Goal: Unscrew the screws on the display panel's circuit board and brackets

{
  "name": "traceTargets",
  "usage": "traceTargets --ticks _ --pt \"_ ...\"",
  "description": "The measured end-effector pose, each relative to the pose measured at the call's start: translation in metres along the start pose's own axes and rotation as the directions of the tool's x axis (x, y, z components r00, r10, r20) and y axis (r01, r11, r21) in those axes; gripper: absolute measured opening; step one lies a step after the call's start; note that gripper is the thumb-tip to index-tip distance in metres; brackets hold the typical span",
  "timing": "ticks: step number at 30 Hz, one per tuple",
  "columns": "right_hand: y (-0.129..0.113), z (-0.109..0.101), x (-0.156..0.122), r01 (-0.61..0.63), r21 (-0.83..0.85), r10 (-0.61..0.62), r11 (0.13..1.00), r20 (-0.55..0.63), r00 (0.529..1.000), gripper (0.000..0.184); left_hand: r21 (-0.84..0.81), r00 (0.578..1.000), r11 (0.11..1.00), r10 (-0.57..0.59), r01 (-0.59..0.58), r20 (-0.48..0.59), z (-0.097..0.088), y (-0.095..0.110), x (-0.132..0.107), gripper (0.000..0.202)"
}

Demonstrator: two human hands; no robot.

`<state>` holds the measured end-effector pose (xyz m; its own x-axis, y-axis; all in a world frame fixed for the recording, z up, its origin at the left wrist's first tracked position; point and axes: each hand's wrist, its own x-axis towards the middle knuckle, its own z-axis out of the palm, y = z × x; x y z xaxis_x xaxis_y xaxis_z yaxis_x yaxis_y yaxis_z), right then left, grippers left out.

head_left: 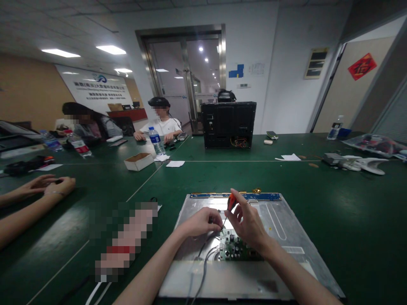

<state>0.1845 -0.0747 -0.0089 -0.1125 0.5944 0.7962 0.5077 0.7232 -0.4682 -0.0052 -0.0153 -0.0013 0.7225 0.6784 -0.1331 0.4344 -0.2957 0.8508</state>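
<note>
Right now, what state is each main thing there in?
Screwdriver, held tip-down, tilted
Right hand, closed around the screwdriver
Left hand, curled beside the screwdriver's tip
Circuit board, exposed
Metal panel, lying flat
Cardboard box, open-topped
Bottle by the box, upright
Black unit, standing upright
Ceiling lights, lit

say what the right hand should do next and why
Probably give the screwdriver a slight turn: the right hand grips its orange handle, its tip appears to reach the upper left corner of the circuit board, and the left hand is close beside that tip.
</note>
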Motion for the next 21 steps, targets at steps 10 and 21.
traceTargets --ticks 10,21 --pt "-0.0042 -0.0045 0.0015 -0.043 0.041 0.040 0.998 0.072 0.997 0.073 0.022 1.000 0.999 -0.027 0.027 0.001 0.0004 -0.0021 0.0009 0.002" --pt "-0.0012 -0.0009 0.0013 0.013 -0.001 -0.013 1.000 0.005 1.000 0.067 0.029 1.000 0.999 -0.028 0.028 0.004 -0.0007 0.0043 -0.0009 0.004"
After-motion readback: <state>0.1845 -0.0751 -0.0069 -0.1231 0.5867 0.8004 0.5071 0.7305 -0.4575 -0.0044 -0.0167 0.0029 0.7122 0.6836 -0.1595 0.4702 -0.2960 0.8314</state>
